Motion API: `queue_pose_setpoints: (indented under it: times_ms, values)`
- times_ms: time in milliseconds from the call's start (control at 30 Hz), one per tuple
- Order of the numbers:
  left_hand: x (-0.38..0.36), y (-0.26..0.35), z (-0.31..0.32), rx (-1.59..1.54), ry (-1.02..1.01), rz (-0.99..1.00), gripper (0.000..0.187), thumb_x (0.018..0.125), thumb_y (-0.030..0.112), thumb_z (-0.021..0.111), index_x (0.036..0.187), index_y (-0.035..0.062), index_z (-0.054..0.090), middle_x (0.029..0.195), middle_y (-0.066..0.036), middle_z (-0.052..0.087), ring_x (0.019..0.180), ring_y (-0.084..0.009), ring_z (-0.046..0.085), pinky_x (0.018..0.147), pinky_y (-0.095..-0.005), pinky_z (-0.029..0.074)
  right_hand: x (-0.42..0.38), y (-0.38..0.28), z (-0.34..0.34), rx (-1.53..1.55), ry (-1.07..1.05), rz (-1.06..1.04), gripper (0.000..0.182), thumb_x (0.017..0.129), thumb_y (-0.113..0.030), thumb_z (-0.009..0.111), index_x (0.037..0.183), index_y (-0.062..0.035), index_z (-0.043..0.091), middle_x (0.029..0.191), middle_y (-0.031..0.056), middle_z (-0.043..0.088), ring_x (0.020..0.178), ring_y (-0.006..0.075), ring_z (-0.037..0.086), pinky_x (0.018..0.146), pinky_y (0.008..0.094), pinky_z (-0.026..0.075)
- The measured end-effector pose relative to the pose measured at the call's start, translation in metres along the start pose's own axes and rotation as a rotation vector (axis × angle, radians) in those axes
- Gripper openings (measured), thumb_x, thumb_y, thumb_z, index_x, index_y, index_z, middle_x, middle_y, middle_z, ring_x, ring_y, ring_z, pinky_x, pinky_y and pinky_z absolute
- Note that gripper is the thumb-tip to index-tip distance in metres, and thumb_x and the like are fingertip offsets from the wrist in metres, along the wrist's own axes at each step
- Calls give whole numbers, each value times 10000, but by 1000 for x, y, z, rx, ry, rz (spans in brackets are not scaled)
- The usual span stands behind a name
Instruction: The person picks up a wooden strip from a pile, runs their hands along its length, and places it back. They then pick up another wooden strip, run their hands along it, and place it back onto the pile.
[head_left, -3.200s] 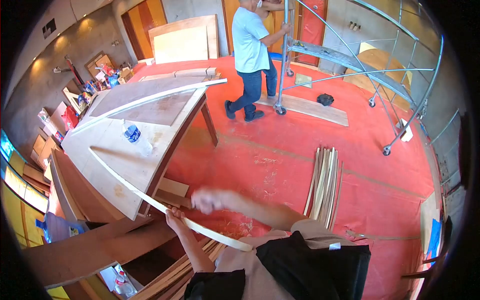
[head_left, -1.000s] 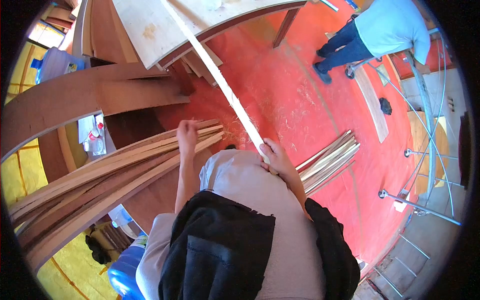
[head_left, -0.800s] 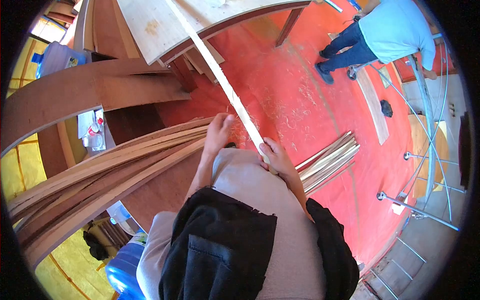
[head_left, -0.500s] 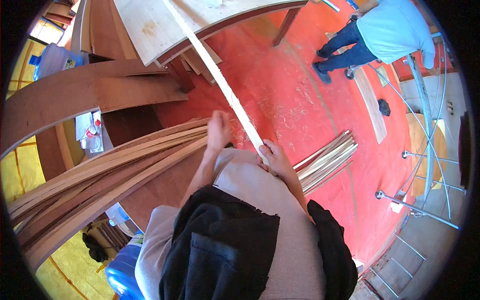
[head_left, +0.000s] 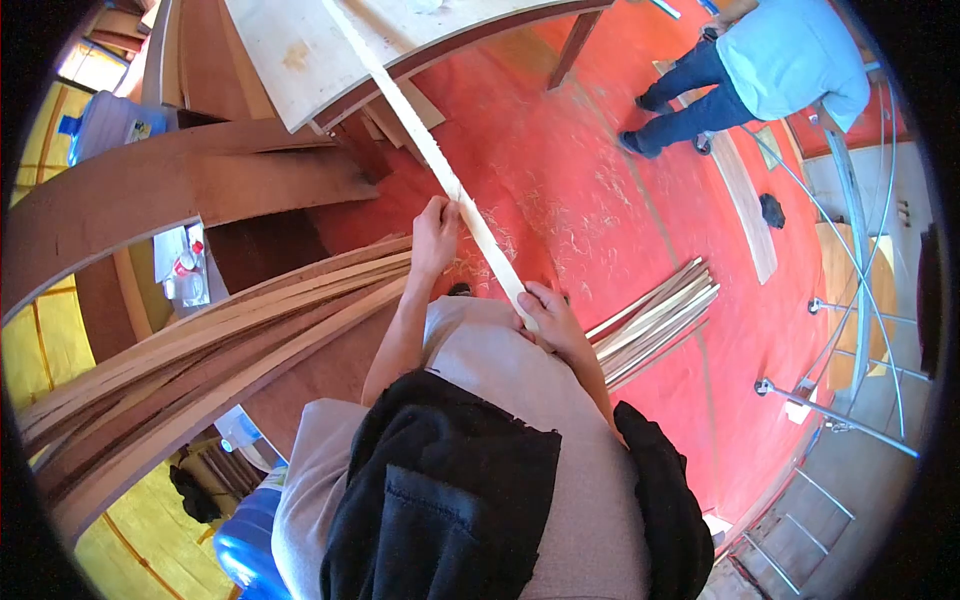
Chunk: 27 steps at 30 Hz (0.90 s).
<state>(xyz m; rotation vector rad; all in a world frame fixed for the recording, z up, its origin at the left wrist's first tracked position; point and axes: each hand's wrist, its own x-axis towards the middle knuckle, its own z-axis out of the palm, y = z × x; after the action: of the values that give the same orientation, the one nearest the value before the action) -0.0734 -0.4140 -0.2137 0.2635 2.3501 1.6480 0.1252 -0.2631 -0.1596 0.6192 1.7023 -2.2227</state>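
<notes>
Wooden strip (head_left: 490, 245), likely light and springy, suits spaced holds: right fingers (head_left: 538, 296) grip its near end; left fingers (head_left: 438, 210) curl alongside, hold unclear.

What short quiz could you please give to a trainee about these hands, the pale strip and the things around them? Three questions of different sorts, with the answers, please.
1. Which hand holds the near end of the strip?
A) left hand
B) right hand

2. True or false: the bundle of thin pieces lies on the red floor.

3. Fill in the missing word: in this view, the far part of the strip passes across the ____.

Key: 1. B; 2. True; 3. table
</notes>
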Motion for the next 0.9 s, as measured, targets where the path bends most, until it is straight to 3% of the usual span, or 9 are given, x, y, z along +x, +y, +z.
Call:
queue_pose_setpoints:
  times_ms: [133,200,233,333,367,467,567,700,900]
  values:
    - [3,-25,-17,134,247,190,267,989,220,538,920,-36,571,678,-182,577,588,-236,534,601,-389,461,-6,-4,1,3,25,13,219,1022,-237,495,1049,-29,559,708,10,541,523,79,485,473,230,389]
    - [5,-47,-42,158,316,54,249,990,214,539,929,-24,577,740,-187,610,637,-212,567,615,-381,472,-6,-6,-3,9,27,15,220,1021,-238,501,1048,-28,557,709,10,542,523,78,486,472,229,388]
    - [2,-39,-54,136,301,-78,224,983,202,553,952,-17,591,784,-162,633,678,-197,583,638,-363,484,-7,-5,-3,6,22,10,219,1020,-239,503,1044,-27,555,709,10,541,522,78,486,472,229,388]
    - [3,-51,-58,-6,164,-70,218,978,196,564,961,-17,604,761,-134,637,667,-184,585,633,-339,487,-4,-2,-5,-9,-2,-5,216,1020,-240,509,1031,-28,547,706,8,540,517,76,485,469,231,386]
    - [5,-54,-49,-24,176,19,237,969,215,577,960,-19,617,733,-97,638,634,-181,589,616,-328,486,-4,1,-6,-14,-13,-8,214,1020,-240,510,1025,-29,544,705,8,540,515,76,485,468,232,386]
    - [0,-4,-22,-56,60,-62,261,966,235,581,941,-22,615,707,-112,638,623,-203,602,615,-354,487,0,3,-6,-16,-36,-26,211,1022,-241,505,1013,-33,536,699,8,539,513,75,489,468,233,386]
    - [3,4,4,-30,19,-40,269,960,232,574,918,-31,605,702,-166,632,627,-261,619,603,-382,477,-1,2,-5,-21,-39,-43,212,1022,-241,504,1004,-32,537,692,10,539,517,77,497,469,234,389]
    - [6,6,1,64,154,159,222,951,175,571,868,-30,593,699,-238,593,611,-347,612,568,-415,455,-4,3,-6,-22,-18,-41,216,1021,-240,504,1019,-29,548,690,9,538,521,80,502,473,232,394]
    - [24,-16,-50,233,420,212,181,951,156,574,868,-3,597,680,-197,612,597,-348,614,563,-417,462,-11,2,-5,5,28,-4,223,1017,-234,510,1054,-21,563,699,16,558,526,85,510,475,238,400]
